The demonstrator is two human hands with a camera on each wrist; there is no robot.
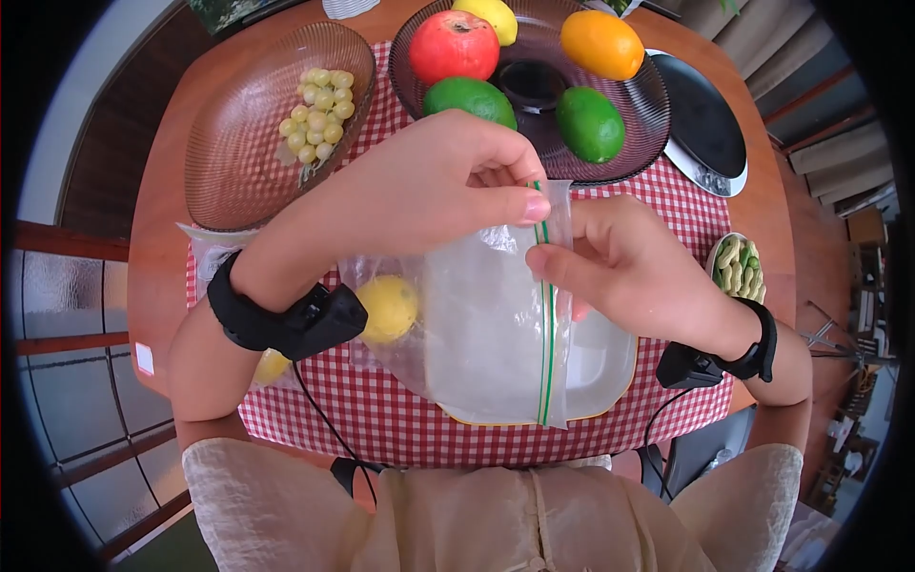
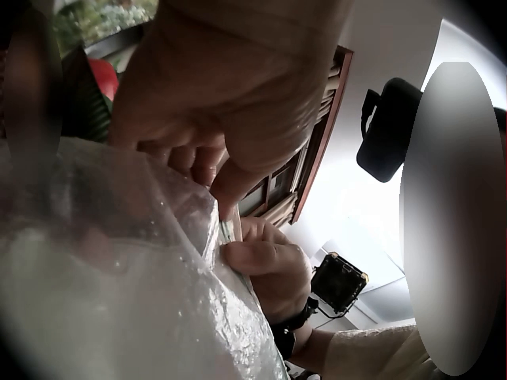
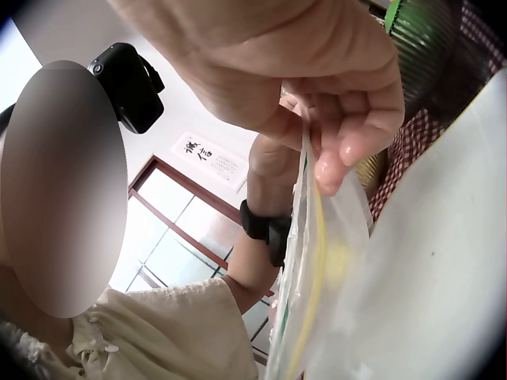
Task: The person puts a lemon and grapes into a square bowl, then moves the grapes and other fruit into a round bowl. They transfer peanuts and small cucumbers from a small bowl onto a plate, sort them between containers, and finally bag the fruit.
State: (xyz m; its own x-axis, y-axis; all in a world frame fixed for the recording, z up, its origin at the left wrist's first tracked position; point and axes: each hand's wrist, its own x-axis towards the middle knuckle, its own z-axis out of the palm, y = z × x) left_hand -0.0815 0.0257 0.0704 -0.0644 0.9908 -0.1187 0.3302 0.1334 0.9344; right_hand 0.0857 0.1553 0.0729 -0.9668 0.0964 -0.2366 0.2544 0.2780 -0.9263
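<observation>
A clear zip-lock bag (image 1: pixel 486 334) with a green zip strip spans the middle of the head view, its mouth edge facing right. My left hand (image 1: pixel 429 181) pinches the upper end of that edge between thumb and fingers. Just below, my right hand (image 1: pixel 620 262) also pinches the zip edge, thumb on the near face and fingers behind, as the right wrist view shows. Under the bag lies a white tray (image 1: pixel 605 372) with a yellow rim, partly hidden. Left of it, a lemon (image 1: pixel 386 308) sits inside clear plastic.
Behind my hands stands a dark ribbed platter (image 1: pixel 653 119) with a red fruit (image 1: pixel 455 46), green fruits (image 1: pixel 590 124) and an orange one (image 1: pixel 602 45). Grapes (image 1: pixel 319 114) lie in a brown bowl (image 1: pixel 224 133). At right are a black plate (image 1: pixel 696 114) and a small bowl of peanut-like pods (image 1: pixel 739 267).
</observation>
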